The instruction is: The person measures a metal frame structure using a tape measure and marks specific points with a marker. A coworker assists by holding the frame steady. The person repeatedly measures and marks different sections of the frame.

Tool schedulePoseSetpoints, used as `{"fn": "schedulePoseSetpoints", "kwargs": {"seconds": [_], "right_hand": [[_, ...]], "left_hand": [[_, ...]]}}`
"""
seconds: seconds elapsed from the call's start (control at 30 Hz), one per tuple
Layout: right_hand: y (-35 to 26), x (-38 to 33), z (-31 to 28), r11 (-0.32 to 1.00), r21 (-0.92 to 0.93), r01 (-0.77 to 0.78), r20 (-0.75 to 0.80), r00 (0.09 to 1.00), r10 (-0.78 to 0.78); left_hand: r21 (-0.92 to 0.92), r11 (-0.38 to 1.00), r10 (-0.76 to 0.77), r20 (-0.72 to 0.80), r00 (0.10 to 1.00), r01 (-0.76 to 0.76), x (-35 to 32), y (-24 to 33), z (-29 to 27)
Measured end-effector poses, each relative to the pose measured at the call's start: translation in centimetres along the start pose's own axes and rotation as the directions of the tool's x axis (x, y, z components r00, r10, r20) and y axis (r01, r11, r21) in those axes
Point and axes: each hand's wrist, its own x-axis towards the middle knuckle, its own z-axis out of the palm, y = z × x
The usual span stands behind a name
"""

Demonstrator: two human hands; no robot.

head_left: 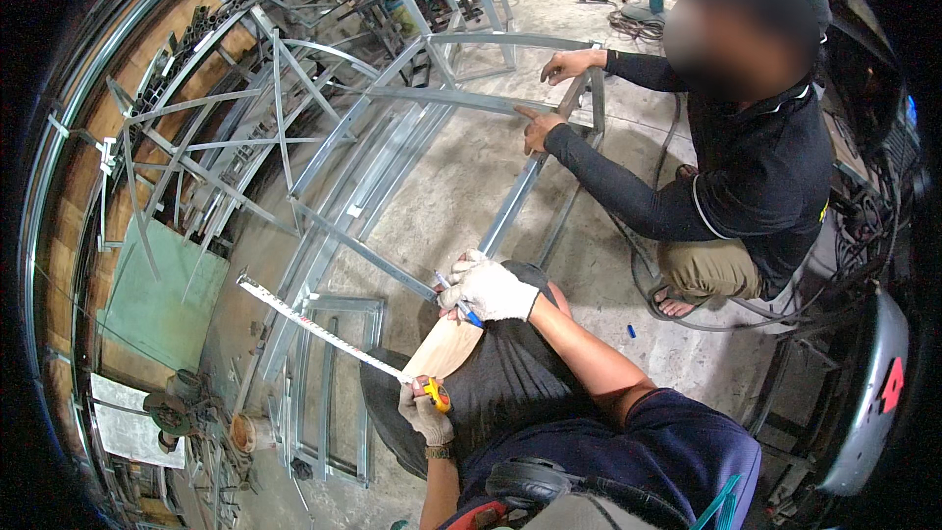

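steel frame (461,98): our gloved right hand (488,290) grips a pen (459,302), left hand (425,412) clenches the tape measure (437,394); we should keep the tape taut.

I have one view only, from the head-worn fisheye camera, looking steeply down and forward over the wearer's knee. It sits close to the left hand (424,414) and right hand (488,289), with the metal frame (461,98) and a crouching co-worker (756,167) farther ahead. Straight edges bow toward the dark rim.
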Motion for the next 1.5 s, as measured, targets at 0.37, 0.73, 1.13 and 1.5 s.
{"fn": "schedulePoseSetpoints", "kwargs": {"seconds": [0.37,0.73,1.13,1.5], "right_hand": [[0.8,0.3,0.0,1.000,-0.025,0.004,-0.004,1.000,-0.004],[1.2,0.3,0.7,0.999,-0.001,0.052,-0.106,0.993,-0.051],[0.9,0.4,0.4,1.000,-0.019,0.004,-0.038,0.999,-0.005],[1.0,0.4,0.2,0.998,0.037,0.041,-0.079,0.996,-0.038]], "left_hand": [[-0.023,1.000,0.015,0.007,1.000,-0.015,0.5,0.5,1.0],[-0.052,0.999,0.015,0.017,1.000,-0.014,0.4,0.8,1.2],[0.016,1.000,0.024,0.013,1.000,-0.024,0.6,0.6,1.4],[-0.026,0.999,0.020,0.002,1.000,-0.020,0.4,0.6,1.3]]}}
